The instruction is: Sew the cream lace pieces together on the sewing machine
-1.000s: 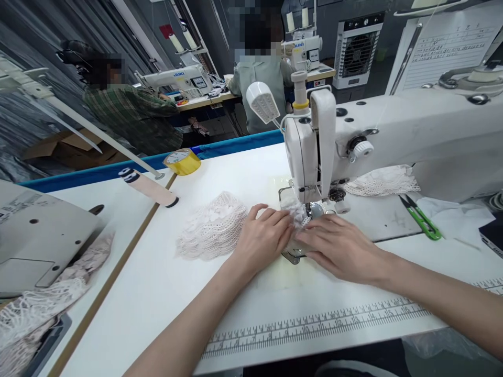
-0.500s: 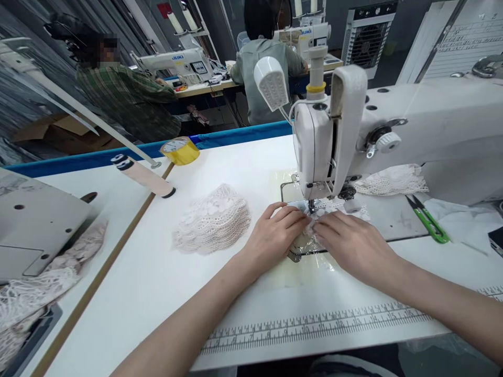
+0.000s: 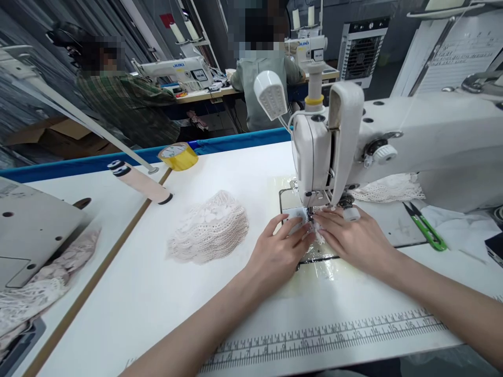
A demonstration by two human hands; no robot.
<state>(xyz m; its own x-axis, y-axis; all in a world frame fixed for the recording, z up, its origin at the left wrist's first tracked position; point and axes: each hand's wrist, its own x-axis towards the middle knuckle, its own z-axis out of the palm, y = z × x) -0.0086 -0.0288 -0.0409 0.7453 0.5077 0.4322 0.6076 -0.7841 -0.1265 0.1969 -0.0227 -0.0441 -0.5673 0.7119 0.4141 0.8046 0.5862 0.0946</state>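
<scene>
A small piece of white lace (image 3: 319, 234) lies under the needle area of a white sewing machine (image 3: 316, 152), mostly covered by my fingers. My left hand (image 3: 281, 243) holds the lace's left side against the metal plate, its fingers bent and a little apart. From the right, my right hand (image 3: 353, 233) presses the lace down with its fingers close together, partly behind the presser foot. The fingertips of both hands nearly meet just in front of the needle. Left of my left hand sits a stacked pile of pale lace pieces (image 3: 212, 228).
Green thread snips (image 3: 428, 230) and more lace (image 3: 393, 187) lie on the right. A yellow tape roll (image 3: 178, 157) and pink thread cone (image 3: 143, 183) stand back left. A ruler strip (image 3: 314, 340) runs along the front edge. Two people sit at machines beyond the blue edge (image 3: 236, 140).
My right hand has shifted slightly forward and right, further under the machine head. My left fingers have spread a little. The lace between them is turned and less visible; the whole view has tilted slightly.
</scene>
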